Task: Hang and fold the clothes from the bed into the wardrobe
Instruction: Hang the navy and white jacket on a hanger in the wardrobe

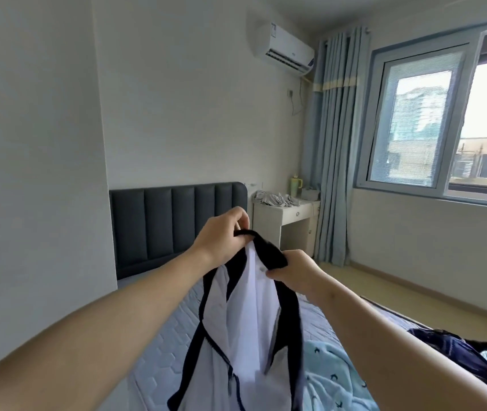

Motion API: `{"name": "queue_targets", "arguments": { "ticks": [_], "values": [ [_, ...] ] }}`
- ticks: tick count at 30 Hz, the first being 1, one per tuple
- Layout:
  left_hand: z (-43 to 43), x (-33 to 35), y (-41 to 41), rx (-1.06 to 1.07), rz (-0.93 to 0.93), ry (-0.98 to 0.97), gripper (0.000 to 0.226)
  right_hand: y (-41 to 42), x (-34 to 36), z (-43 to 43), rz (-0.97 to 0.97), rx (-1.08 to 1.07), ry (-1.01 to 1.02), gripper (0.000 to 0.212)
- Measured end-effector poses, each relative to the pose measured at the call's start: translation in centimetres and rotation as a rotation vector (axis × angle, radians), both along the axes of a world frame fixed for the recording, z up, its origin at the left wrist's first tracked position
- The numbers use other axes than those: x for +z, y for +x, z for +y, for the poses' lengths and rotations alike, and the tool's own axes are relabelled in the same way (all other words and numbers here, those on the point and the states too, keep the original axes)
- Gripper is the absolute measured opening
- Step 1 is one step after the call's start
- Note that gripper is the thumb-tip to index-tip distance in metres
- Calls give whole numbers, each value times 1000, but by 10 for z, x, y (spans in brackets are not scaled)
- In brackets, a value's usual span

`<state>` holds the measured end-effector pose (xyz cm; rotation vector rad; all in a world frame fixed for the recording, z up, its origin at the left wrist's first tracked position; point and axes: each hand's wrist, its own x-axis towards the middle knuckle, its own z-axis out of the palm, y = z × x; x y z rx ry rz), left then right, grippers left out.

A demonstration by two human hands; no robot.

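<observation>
Garment (251,321): white with dark trim; we see it held up in the air over the bed (162,345).
Left hand (221,237): fingers pinch the dark collar edge at the very top.
Right hand (300,274): curled round the dark trim just below, thumb on the white cloth.
Risk, slip: both holds sit close together on one edge. We judge the cloth could slide out of the pinch and drop back on the bed.
Risk, twist: the trim looks twisted between the hands. We expect a crooked hang or fold if it isn't straightened.
Risk, snag: blue printed cloth (334,378) and dark clothing (443,345) lie on the bed close by. The hanging part could drag them.
Hidden: wardrobe and any hanger are out of view.
Cut off: the hem runs off the bottom edge.
Unclear: we can't tell the garment type, or front from back.
</observation>
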<state>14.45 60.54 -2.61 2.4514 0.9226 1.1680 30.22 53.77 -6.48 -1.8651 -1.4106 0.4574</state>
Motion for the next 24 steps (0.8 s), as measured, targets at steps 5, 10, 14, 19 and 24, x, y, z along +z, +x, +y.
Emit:
{"name": "queue_targets", "arguments": {
  "ticks": [5, 10, 14, 19, 24],
  "values": [
    [12, -23, -43, 273, 441, 49, 13, -27, -18, 21, 126, -32, 103, 12],
    [15, -45, -99, 599, 458, -219, 12, -68, -28, 38, 255, 101, 150, 14],
    [0, -52, -143, 683, 108, -533, 25, -102, -31, 50, 252, 270, 155, 8],
    [-49, -62, -199, 915, -100, -565, 26, -160, -37, 46, 249, 477, 98, 7],
    [-126, -69, -266, 1205, -225, -496, 19, -239, -37, 15, 258, 722, 75, 6]
  ]
}}
